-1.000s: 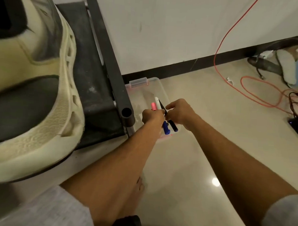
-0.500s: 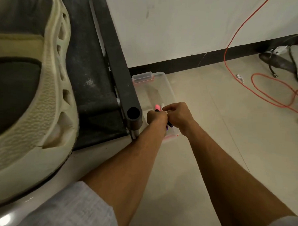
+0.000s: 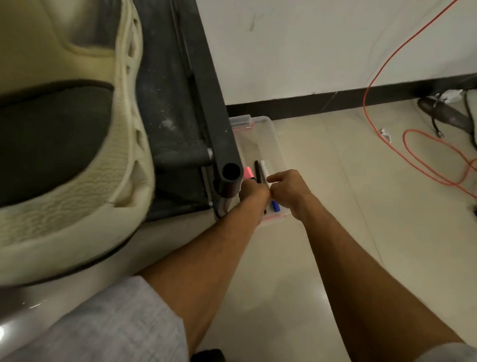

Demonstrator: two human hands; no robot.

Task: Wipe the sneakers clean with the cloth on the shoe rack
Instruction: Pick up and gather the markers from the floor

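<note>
Head view: wiping judged not begun; sneaker (image 3: 55, 145) sits untouched on shoe rack (image 3: 181, 96) at left, no cloth visible, left grip (image 3: 254, 194) curled round markers (image 3: 264, 168) at centre, right grip (image 3: 287, 191) curled, hold indeterminate.

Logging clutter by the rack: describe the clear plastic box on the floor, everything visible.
The clear plastic box is a shallow, translucent rectangular tub with rounded corners, reddish trim on its rim and a clip latch at the far end. No lid shows. It lies flat on the floor beside the shoe rack post, far end near the skirting. Over its near end the left hand grips a bundle of markers; whether the right hand holds any is unclear.
</note>
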